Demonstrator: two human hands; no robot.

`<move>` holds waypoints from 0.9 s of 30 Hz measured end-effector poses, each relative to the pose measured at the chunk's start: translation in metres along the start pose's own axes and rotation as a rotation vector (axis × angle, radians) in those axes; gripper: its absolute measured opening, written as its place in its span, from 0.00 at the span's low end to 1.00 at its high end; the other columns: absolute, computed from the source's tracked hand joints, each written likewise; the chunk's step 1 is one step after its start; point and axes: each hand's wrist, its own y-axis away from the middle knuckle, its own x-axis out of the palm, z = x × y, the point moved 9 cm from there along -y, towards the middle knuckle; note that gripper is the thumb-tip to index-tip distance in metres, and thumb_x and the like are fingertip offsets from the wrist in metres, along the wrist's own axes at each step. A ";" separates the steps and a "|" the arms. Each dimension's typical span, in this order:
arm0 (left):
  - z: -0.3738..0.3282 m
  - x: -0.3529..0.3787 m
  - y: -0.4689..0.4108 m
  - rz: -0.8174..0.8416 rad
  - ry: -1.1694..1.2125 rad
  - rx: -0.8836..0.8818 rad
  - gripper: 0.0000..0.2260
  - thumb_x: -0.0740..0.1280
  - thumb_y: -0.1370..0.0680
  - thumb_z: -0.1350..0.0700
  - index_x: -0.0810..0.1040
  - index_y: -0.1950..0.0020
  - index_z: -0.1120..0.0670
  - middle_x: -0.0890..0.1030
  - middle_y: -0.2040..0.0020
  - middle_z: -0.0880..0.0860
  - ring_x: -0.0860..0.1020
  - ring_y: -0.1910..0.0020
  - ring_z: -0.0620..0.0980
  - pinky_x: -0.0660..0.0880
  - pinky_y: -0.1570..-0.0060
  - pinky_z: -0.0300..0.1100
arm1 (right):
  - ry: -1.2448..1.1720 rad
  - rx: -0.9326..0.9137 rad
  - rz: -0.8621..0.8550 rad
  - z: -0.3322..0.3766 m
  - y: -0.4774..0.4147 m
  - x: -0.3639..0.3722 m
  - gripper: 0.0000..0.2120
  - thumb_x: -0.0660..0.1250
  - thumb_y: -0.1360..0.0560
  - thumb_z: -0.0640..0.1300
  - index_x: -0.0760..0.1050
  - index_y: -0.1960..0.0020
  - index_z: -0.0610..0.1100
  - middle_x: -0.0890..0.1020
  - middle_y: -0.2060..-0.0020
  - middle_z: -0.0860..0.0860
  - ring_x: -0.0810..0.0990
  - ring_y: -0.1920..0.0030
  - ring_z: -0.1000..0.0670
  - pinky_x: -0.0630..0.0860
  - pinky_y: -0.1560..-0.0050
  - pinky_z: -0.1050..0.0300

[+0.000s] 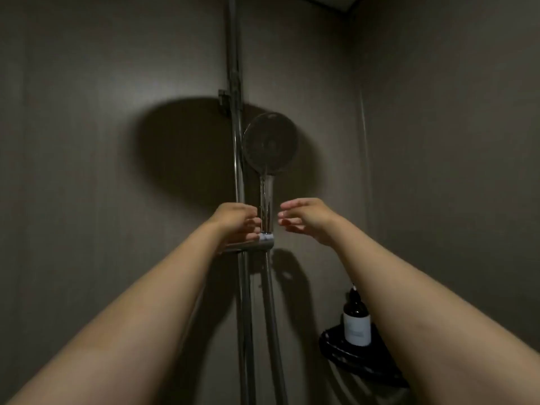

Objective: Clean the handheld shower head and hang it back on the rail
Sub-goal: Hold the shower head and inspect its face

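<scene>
I logged the shower head [270,141] seated upright in its holder [264,241] on the rail [238,159], at the far wall, with the hose [271,302] hanging below. The left hand [235,225] lay against the holder and the foot of the handle [266,200], fingers curled toward them, though I could not tell whether it gripped; the right hand [306,219] hung just right of the handle, fingers loosely spread, holding nothing. I judged the head light, rigid, probably slick, and tugged by the hose, so best taken round mid-handle.
</scene>
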 end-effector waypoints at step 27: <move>-0.026 0.008 -0.032 -0.437 -0.673 0.362 0.16 0.68 0.25 0.61 0.77 0.37 0.55 0.80 0.41 0.56 0.79 0.43 0.53 0.76 0.41 0.50 | 0.096 -0.130 -0.023 -0.019 -0.053 0.028 0.18 0.58 0.20 0.39 0.64 0.30 0.45 0.76 0.38 0.40 0.77 0.47 0.44 0.75 0.61 0.58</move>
